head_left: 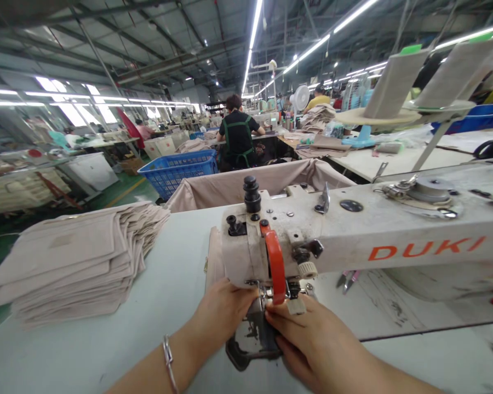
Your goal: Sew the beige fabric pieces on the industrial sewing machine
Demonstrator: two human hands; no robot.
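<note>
A white sewing machine (394,241) marked DUKI crosses the table from the right, with a red guard (276,268) on its head. Both my hands meet under the head at the needle and presser foot (267,303). My left hand (222,314), a metal bracelet on its wrist, curls its fingers in from the left. My right hand (312,342) pinches its fingertips just below the red guard. What the fingers hold is too small to see. A dark metal plate (250,342) lies under them. A beige fabric piece (213,254) lies behind the machine head.
A tall stack of beige fabric pieces (78,260) lies on the table to the left. Small snips (347,279) lie under the machine arm. Behind are a cloth-lined bin (230,186), a blue basket (181,169), thread cones (394,82) and a person in black (238,137) at another table.
</note>
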